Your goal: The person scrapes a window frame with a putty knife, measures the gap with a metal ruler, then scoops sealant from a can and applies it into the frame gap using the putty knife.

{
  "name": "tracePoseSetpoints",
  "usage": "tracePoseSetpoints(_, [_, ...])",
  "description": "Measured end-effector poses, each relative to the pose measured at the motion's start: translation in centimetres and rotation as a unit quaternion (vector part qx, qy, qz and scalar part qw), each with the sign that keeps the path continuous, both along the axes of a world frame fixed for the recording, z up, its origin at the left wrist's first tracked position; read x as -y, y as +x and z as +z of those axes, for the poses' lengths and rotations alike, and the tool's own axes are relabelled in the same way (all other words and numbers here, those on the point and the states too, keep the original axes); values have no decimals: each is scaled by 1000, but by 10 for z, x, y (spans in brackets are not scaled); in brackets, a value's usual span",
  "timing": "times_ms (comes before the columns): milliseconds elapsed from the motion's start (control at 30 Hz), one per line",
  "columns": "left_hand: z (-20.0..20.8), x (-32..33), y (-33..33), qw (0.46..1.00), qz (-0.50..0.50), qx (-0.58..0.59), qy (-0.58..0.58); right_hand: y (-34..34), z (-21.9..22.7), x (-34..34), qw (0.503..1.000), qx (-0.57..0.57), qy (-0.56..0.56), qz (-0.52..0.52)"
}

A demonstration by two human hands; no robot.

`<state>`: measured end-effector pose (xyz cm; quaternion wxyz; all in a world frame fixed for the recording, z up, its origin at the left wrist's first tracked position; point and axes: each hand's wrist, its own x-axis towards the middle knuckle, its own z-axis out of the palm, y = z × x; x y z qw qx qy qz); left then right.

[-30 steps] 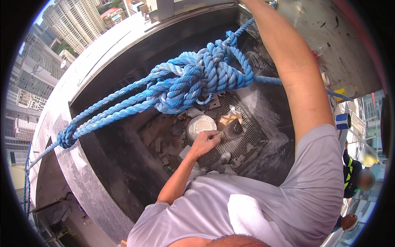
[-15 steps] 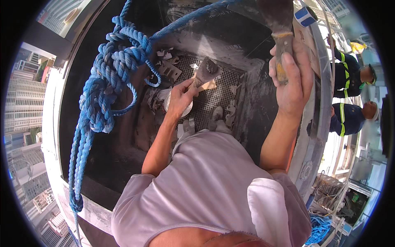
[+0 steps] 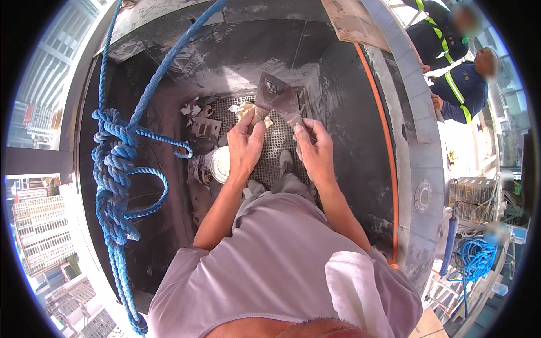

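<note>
My left hand point(image 3: 246, 145) is closed round the handle of a putty knife point(image 3: 265, 97), whose wide blade points away from me with a dark lump of paste point(image 3: 275, 85) on it. A second putty knife point(image 3: 288, 107) is gripped in my right hand point(image 3: 315, 147). Its blade slants toward the left one, and the two blades overlap in front of my chest. Just left of my left hand, lower down, stands a round white bucket point(image 3: 221, 164). My feet are on a dark perforated mat point(image 3: 274, 139).
A thick knotted blue rope point(image 3: 115, 169) hangs on the left. An orange hose point(image 3: 383, 124) runs along the right wall. Scraps and a plate with holes point(image 3: 207, 128) lie ahead. Beyond the right ledge point(image 3: 424, 169) are two people in dark reflective clothing point(image 3: 459, 90) and coiled blue rope point(image 3: 478, 258).
My right hand has come down and left from high on the right, bringing its putty knife to the left one. The view has shifted, and the rope now sits farther left.
</note>
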<state>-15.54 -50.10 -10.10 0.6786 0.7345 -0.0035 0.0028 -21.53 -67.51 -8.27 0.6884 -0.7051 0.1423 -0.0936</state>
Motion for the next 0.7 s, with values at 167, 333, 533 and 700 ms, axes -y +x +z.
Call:
tracePoseSetpoints(167, [-2, 0, -12, 985, 8, 77, 155, 14, 25, 1, 997, 5, 81, 14])
tracePoseSetpoints(333, [-17, -15, -9, 994, 9, 16, 112, 28, 70, 32, 990, 122, 33, 68])
tracePoseSetpoints(533, [25, -50, 13, 970, -143, -88, -177, 45, 71, 85, 947, 226, -129, 188])
tracePoseSetpoints(700, [28, -63, 11, 952, -193, -56, -229, 56, 84, 86, 906, 268, -209, 251])
